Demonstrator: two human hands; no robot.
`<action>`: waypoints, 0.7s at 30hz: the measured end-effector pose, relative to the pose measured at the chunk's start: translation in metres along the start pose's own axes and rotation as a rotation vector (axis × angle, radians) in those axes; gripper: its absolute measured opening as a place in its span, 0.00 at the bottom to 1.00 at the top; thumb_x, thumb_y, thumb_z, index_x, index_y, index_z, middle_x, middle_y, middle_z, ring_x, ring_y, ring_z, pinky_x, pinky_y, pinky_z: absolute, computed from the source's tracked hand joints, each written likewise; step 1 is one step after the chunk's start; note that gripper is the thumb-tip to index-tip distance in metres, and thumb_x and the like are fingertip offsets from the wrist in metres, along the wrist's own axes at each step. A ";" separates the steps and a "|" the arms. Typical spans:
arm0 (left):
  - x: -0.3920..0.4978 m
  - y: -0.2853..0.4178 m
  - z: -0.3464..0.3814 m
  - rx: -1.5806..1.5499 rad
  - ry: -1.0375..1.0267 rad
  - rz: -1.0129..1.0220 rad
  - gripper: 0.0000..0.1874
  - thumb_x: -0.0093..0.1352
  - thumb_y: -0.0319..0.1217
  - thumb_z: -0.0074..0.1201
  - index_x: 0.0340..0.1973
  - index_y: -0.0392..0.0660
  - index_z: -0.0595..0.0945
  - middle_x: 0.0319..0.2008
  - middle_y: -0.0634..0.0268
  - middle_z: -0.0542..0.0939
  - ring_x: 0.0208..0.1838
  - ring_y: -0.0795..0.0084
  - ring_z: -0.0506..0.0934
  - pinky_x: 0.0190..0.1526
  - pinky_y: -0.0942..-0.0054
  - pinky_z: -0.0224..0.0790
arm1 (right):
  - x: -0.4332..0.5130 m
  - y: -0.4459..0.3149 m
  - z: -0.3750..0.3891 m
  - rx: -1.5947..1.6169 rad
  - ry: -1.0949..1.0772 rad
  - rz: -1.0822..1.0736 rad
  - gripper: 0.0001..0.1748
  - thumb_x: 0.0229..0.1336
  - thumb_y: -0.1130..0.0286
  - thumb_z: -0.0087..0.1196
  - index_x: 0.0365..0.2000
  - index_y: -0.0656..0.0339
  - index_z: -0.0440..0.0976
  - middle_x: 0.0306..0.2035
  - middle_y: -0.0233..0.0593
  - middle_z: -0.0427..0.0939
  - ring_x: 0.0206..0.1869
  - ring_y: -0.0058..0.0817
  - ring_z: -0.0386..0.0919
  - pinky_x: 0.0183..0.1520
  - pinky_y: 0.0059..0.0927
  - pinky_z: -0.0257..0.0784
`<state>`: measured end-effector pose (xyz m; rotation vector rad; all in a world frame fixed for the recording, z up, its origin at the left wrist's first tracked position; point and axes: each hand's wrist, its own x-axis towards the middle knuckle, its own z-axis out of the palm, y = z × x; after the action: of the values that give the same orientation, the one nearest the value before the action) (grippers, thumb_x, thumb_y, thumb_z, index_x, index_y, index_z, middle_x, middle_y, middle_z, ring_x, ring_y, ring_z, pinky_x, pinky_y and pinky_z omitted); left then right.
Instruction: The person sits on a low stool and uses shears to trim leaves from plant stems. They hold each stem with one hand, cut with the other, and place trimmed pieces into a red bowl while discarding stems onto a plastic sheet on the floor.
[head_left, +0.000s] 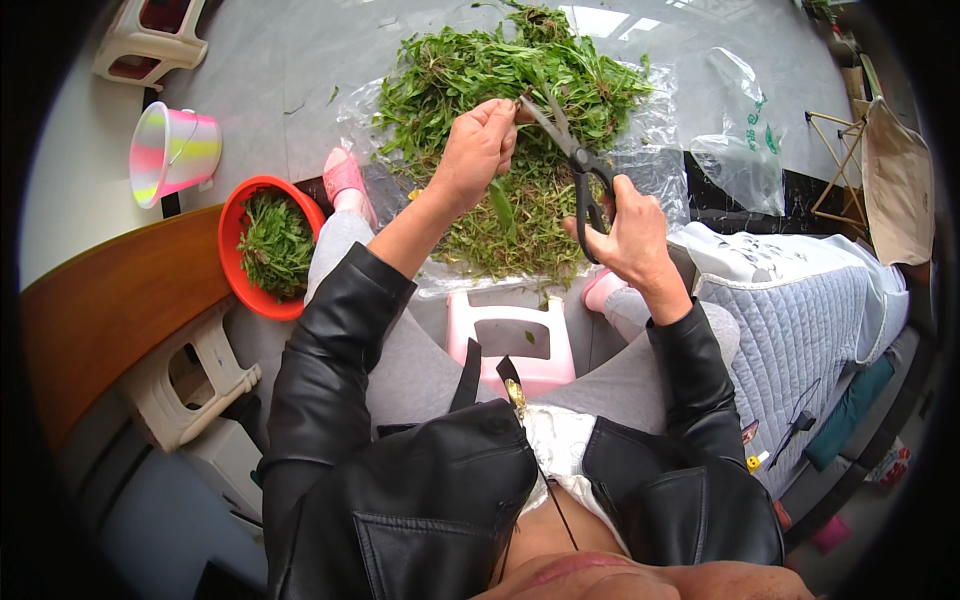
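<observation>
My left hand (480, 150) pinches a leafy green plant by its root end, and a leaf hangs below the fist. My right hand (630, 236) holds black-handled scissors (579, 157), whose blades are apart with their tips beside the pinched root. Beyond both hands lies a large heap of leafy greens (465, 75) on a clear plastic sheet (660, 172). Nearer to me, smaller trimmings (517, 240) are spread on the same sheet. At the left, a red basin (232, 259) holds more greens (277, 244).
A pink stool (559, 330) is between my legs. A striped bucket (180, 146) stands at the left near a wooden edge (127, 307). On the right are a quilted sofa cover (787, 330), a clear plastic bag (739, 142) and a folding chair (896, 180). A beige stool (187, 375) is at lower left.
</observation>
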<state>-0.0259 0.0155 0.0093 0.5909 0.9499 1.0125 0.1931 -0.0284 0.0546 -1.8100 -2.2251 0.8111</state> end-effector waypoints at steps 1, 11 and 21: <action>0.000 -0.002 0.000 0.011 0.009 0.013 0.13 0.77 0.38 0.42 0.35 0.44 0.74 0.17 0.77 0.63 0.15 0.86 0.56 0.17 0.85 0.48 | 0.000 0.000 0.001 -0.019 -0.006 0.000 0.32 0.40 0.45 0.67 0.30 0.64 0.69 0.23 0.45 0.76 0.26 0.47 0.77 0.35 0.43 0.69; -0.006 -0.014 0.015 0.266 0.020 0.120 0.11 0.76 0.35 0.42 0.37 0.43 0.76 0.16 0.78 0.65 0.16 0.88 0.59 0.17 0.85 0.50 | 0.001 0.001 0.005 -0.062 0.025 -0.048 0.32 0.40 0.45 0.67 0.30 0.64 0.69 0.22 0.47 0.76 0.27 0.48 0.77 0.38 0.43 0.65; -0.009 -0.017 0.017 0.434 0.036 0.216 0.12 0.76 0.33 0.42 0.33 0.42 0.76 0.16 0.77 0.67 0.17 0.88 0.59 0.18 0.85 0.50 | 0.001 0.002 0.005 -0.042 0.023 -0.104 0.33 0.41 0.45 0.67 0.33 0.65 0.70 0.22 0.48 0.76 0.28 0.49 0.77 0.38 0.43 0.65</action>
<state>-0.0057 0.0004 0.0076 1.0578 1.1658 1.0139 0.1926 -0.0286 0.0487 -1.6962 -2.3159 0.7252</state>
